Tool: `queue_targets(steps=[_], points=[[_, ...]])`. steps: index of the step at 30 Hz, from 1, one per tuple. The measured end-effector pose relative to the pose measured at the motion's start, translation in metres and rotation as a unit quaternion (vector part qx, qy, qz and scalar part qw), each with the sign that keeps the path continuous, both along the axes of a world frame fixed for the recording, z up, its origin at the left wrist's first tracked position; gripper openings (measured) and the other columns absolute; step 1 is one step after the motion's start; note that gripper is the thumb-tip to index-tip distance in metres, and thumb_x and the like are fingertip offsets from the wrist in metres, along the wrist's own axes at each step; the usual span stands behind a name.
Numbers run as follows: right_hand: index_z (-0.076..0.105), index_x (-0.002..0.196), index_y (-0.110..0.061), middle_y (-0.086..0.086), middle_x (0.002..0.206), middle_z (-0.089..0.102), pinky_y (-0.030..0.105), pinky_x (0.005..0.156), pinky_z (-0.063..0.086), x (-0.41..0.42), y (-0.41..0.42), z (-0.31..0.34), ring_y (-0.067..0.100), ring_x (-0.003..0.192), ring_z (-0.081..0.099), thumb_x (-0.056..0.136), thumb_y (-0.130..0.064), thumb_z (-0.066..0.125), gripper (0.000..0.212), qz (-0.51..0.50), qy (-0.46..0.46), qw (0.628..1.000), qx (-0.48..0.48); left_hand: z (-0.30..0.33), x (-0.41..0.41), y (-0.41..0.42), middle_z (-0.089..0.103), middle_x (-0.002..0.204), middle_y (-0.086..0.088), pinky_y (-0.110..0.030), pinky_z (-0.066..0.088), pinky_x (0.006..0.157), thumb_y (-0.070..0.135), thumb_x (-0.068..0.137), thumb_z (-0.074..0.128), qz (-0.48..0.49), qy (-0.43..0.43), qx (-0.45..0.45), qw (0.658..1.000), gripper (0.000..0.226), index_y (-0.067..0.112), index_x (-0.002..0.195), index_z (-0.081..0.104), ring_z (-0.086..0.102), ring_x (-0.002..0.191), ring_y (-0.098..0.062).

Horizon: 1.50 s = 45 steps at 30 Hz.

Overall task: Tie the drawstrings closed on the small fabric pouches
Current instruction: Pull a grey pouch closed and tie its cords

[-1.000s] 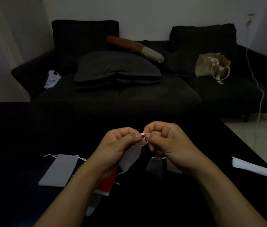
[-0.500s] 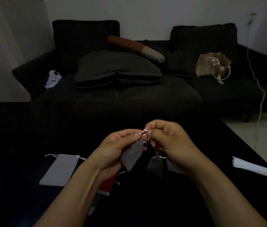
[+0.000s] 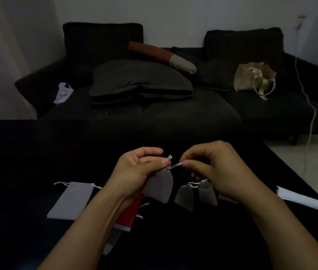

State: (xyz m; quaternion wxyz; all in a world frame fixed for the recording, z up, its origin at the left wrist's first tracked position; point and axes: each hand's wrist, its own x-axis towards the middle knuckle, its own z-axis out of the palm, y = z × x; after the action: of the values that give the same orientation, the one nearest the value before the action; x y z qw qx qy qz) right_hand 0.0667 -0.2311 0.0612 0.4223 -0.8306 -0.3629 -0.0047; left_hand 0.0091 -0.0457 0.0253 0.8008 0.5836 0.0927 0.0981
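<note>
My left hand (image 3: 137, 168) pinches the gathered neck of a small grey pouch (image 3: 159, 187), which hangs above the black table (image 3: 27, 152). My right hand (image 3: 216, 168) pinches the pouch's white drawstring (image 3: 174, 165) and holds it taut out to the right. A short string end (image 3: 169, 157) sticks up by my left thumb. Two small grey pouches (image 3: 185, 197) (image 3: 207, 193) with cinched necks lie under my right hand. A long flat grey pouch (image 3: 71, 200) lies at the left. A red pouch (image 3: 129, 215) lies under my left wrist.
A white folded item (image 3: 302, 200) rests near the table's right edge. Behind the table stands a dark sofa (image 3: 173, 114) with cushions, a beige tote bag (image 3: 251, 78) and a white plastic bag (image 3: 63, 92). A white cable (image 3: 310, 106) hangs at the right.
My hands have drawn apart. The right hand has pulled the drawstring out to the right, and the two cinched pouches below it have come into view.
</note>
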Motion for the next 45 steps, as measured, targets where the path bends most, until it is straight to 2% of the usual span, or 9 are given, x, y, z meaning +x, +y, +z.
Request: queue_targets(steps=[4, 7, 12, 18, 25, 31, 36, 40, 45], points=[[0.077, 0.089, -0.023, -0.011, 0.087, 0.067, 0.011, 0.075, 0.046, -0.006, 0.011, 0.000, 0.000, 0.082, 0.063, 0.083, -0.018, 0.076, 0.008, 0.051, -0.117, 0.990, -0.054, -0.001, -0.002, 0.003, 0.077, 0.079, -0.011, -0.018, 0.056, 0.065, -0.005, 0.079, 0.073, -0.031, -0.007, 0.143, 0.989, 0.027, 0.005, 0.102, 0.068, 0.071, 0.070, -0.011], [0.078, 0.089, -0.019, -0.008, 0.087, 0.066, 0.016, 0.075, 0.048, -0.004, 0.015, -0.006, 0.002, 0.080, 0.062, 0.082, -0.015, 0.077, 0.008, 0.047, -0.120, 0.990, -0.057, -0.004, -0.003, 0.002, 0.073, 0.072, -0.008, -0.019, 0.054, 0.065, -0.006, 0.078, 0.075, -0.097, -0.012, 0.203, 0.974, 0.025, 0.006, 0.099, 0.068, 0.067, 0.067, -0.010], [0.079, 0.087, -0.013, 0.001, 0.083, 0.076, 0.022, 0.076, 0.055, 0.000, 0.006, -0.011, 0.009, 0.081, 0.072, 0.080, -0.010, 0.076, 0.007, 0.038, 0.097, 0.992, 0.065, -0.001, -0.005, 0.009, 0.076, 0.079, -0.009, -0.020, 0.054, 0.068, 0.008, 0.067, 0.079, -0.139, -0.050, 0.150, 0.978, 0.035, 0.008, 0.100, 0.065, 0.072, 0.074, -0.013], [0.077, 0.080, -0.005, 0.006, 0.068, 0.072, 0.015, 0.050, 0.046, -0.003, 0.007, -0.013, 0.007, 0.056, 0.059, 0.073, -0.009, 0.079, 0.009, 0.029, 0.299, 0.938, 0.174, -0.002, -0.004, 0.008, 0.075, 0.077, -0.005, -0.013, 0.051, 0.060, 0.006, 0.069, 0.076, -0.150, -0.091, 0.103, 0.979, 0.032, 0.010, 0.098, 0.063, 0.070, 0.068, -0.007], [0.075, 0.069, -0.010, 0.005, 0.061, 0.066, 0.017, 0.043, 0.042, -0.004, 0.019, -0.016, 0.006, 0.048, 0.054, 0.081, -0.002, 0.072, 0.015, -0.049, 0.349, 0.910, 0.220, -0.008, 0.001, -0.003, 0.074, 0.077, 0.001, -0.014, 0.052, 0.068, 0.007, 0.075, 0.072, -0.077, -0.117, 0.107, 0.984, 0.037, 0.008, 0.111, 0.066, 0.070, 0.074, -0.005], [0.073, 0.077, -0.006, 0.005, 0.062, 0.066, 0.017, 0.044, 0.046, -0.002, 0.019, -0.023, 0.005, 0.050, 0.058, 0.084, -0.005, 0.071, 0.007, -0.079, 0.382, 0.894, 0.222, -0.017, 0.004, -0.015, 0.078, 0.091, -0.009, -0.018, 0.054, 0.072, -0.004, 0.086, 0.067, -0.027, -0.091, 0.131, 0.987, 0.020, 0.008, 0.099, 0.074, 0.073, 0.085, -0.012], [0.074, 0.083, -0.005, 0.006, 0.073, 0.072, 0.018, 0.055, 0.052, -0.002, 0.021, -0.027, 0.010, 0.064, 0.066, 0.085, -0.005, 0.069, 0.005, -0.045, 0.393, 0.884, 0.248, -0.018, 0.006, -0.017, 0.078, 0.090, -0.009, -0.021, 0.055, 0.073, -0.001, 0.087, 0.067, 0.031, -0.098, 0.148, 0.984, 0.014, 0.007, 0.094, 0.076, 0.073, 0.084, -0.014], [0.074, 0.085, -0.003, 0.011, 0.077, 0.072, 0.018, 0.057, 0.053, -0.002, 0.024, -0.030, 0.013, 0.065, 0.066, 0.085, -0.001, 0.068, 0.006, -0.037, 0.395, 0.875, 0.276, -0.017, 0.005, -0.022, 0.076, 0.085, -0.006, -0.018, 0.054, 0.067, 0.001, 0.090, 0.063, 0.040, -0.100, 0.124, 0.986, 0.011, 0.007, 0.091, 0.073, 0.071, 0.078, -0.009], [0.073, 0.081, -0.001, 0.012, 0.072, 0.071, 0.018, 0.052, 0.051, -0.001, 0.026, -0.031, 0.013, 0.059, 0.065, 0.081, -0.002, 0.072, 0.002, -0.055, 0.397, 0.863, 0.309, -0.012, 0.001, -0.026, 0.076, 0.083, -0.009, -0.021, 0.057, 0.060, 0.005, 0.095, 0.057, -0.003, -0.085, 0.013, 0.996, 0.013, -0.002, 0.100, 0.067, 0.074, 0.072, -0.017]])
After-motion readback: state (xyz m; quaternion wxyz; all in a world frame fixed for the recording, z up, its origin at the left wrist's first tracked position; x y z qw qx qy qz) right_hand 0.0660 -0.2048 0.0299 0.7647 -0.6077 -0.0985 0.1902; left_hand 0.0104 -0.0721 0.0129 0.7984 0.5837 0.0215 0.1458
